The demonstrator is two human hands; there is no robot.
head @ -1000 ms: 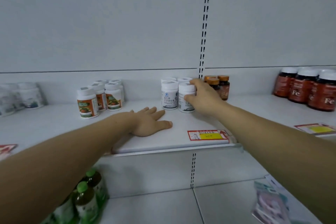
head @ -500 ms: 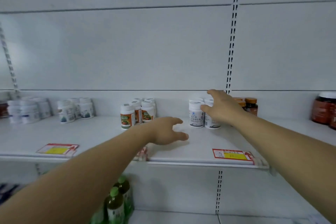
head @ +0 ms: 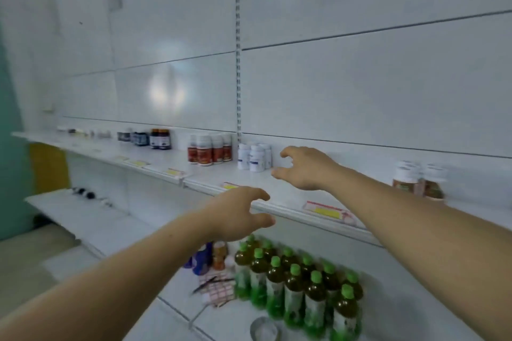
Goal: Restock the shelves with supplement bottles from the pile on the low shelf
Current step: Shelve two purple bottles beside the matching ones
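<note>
A cluster of white supplement bottles (head: 255, 159) stands on the upper shelf (head: 277, 185). My right hand (head: 304, 169) hovers just right of them with loosely curled fingers, holding nothing and touching no bottle. Lower down, my left hand (head: 238, 213) hangs in front of the shelf's front edge, fingers also loosely curled and empty. Below it on the low shelf lies a small pile of supplement bottles (head: 210, 256), partly hidden by my left wrist.
Red-labelled bottles (head: 209, 151) and dark bottles (head: 160, 139) stand further left on the upper shelf, blurred brown bottles (head: 418, 177) to the right. Several green-capped drink bottles (head: 293, 279), blister packs (head: 219, 289) and a round tin (head: 263, 329) occupy the low shelf.
The view has swung left and down. My right hand has come off the white bottle and drawn back to the right. My left hand has lifted off the shelf and pulled back past its edge.
</note>
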